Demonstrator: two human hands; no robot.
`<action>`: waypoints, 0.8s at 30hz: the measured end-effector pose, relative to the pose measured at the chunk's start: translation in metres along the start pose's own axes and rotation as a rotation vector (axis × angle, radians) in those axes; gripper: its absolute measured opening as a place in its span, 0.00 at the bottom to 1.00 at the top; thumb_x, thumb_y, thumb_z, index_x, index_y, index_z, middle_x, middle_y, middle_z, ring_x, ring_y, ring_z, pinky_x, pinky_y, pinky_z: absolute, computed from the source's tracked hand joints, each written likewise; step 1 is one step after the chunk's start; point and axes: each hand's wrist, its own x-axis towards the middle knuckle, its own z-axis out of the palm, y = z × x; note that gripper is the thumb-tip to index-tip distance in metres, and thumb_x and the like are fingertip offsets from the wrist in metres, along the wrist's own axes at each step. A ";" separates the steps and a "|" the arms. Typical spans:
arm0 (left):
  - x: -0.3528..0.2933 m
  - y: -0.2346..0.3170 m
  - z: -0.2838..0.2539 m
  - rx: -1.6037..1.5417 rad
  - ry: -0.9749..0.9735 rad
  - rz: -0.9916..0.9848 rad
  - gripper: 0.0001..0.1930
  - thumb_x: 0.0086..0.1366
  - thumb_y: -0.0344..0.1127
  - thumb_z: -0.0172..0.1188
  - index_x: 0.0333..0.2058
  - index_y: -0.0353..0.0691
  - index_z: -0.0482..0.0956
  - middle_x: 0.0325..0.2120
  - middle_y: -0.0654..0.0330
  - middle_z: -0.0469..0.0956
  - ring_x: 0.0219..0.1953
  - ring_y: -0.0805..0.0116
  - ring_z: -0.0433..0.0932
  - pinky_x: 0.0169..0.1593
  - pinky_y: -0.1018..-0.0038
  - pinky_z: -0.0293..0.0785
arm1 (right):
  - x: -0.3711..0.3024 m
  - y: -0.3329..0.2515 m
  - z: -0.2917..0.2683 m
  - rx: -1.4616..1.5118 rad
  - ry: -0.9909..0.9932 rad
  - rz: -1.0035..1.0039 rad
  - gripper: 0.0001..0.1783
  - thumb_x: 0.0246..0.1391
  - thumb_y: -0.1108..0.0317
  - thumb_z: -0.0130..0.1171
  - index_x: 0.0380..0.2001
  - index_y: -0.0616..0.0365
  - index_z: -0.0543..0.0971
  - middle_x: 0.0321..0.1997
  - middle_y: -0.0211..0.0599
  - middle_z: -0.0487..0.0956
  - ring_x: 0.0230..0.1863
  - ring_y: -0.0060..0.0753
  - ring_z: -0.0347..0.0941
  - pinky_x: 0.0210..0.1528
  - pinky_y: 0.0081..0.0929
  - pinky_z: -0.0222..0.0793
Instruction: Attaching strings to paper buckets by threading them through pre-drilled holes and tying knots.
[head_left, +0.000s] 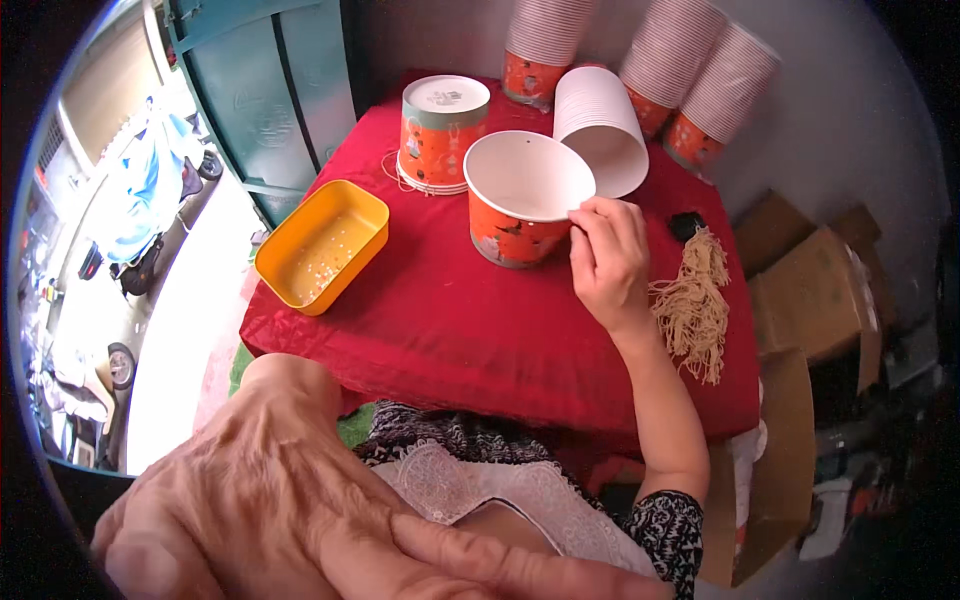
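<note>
Right hand pinching orange paper bucket rim, apparently, on red table.

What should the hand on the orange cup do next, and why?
Probably reach for a strand from the tan string bundle. The right hand pinches the rim of the open orange paper cup, which seems to have a tiny hole near its rim; the strings lie just beside that hand. The left hand is close to the camera, holding nothing.
</note>
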 end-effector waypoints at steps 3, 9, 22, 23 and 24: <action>0.021 0.002 0.053 0.362 -0.003 -0.190 0.15 0.73 0.36 0.37 0.38 0.29 0.69 0.37 0.43 0.79 0.38 0.49 0.79 0.44 0.34 0.72 | -0.013 0.007 -0.004 -0.033 -0.027 0.038 0.06 0.51 0.79 0.57 0.34 0.65 0.77 0.37 0.40 0.74 0.40 0.42 0.71 0.43 0.36 0.69; 0.012 0.014 0.091 1.108 0.011 -0.558 0.17 0.74 0.38 0.39 0.33 0.32 0.71 0.36 0.45 0.80 0.38 0.49 0.80 0.40 0.34 0.71 | -0.055 0.023 -0.018 -0.051 -0.065 0.148 0.04 0.52 0.79 0.56 0.33 0.66 0.77 0.37 0.41 0.75 0.40 0.42 0.71 0.42 0.35 0.70; 0.020 0.091 0.195 3.087 0.708 -0.757 0.13 0.64 0.40 0.55 0.29 0.34 0.74 0.27 0.53 0.78 0.36 0.57 0.77 0.44 0.57 0.72 | -0.144 0.110 -0.032 -0.075 0.042 0.591 0.08 0.57 0.76 0.52 0.37 0.66 0.78 0.39 0.45 0.77 0.41 0.46 0.75 0.44 0.37 0.71; 0.019 0.105 0.197 3.389 0.889 -0.639 0.10 0.65 0.35 0.55 0.29 0.33 0.73 0.29 0.54 0.78 0.35 0.59 0.77 0.43 0.60 0.73 | -0.147 0.115 -0.035 -0.105 0.033 0.602 0.08 0.57 0.75 0.52 0.38 0.65 0.78 0.39 0.45 0.77 0.41 0.46 0.75 0.44 0.37 0.71; 0.021 0.123 0.205 3.552 0.810 -0.691 0.07 0.63 0.30 0.55 0.29 0.32 0.73 0.30 0.54 0.78 0.35 0.60 0.77 0.43 0.63 0.72 | -0.147 0.116 -0.034 -0.121 0.022 0.624 0.09 0.58 0.74 0.52 0.39 0.64 0.78 0.39 0.45 0.78 0.42 0.47 0.75 0.44 0.38 0.71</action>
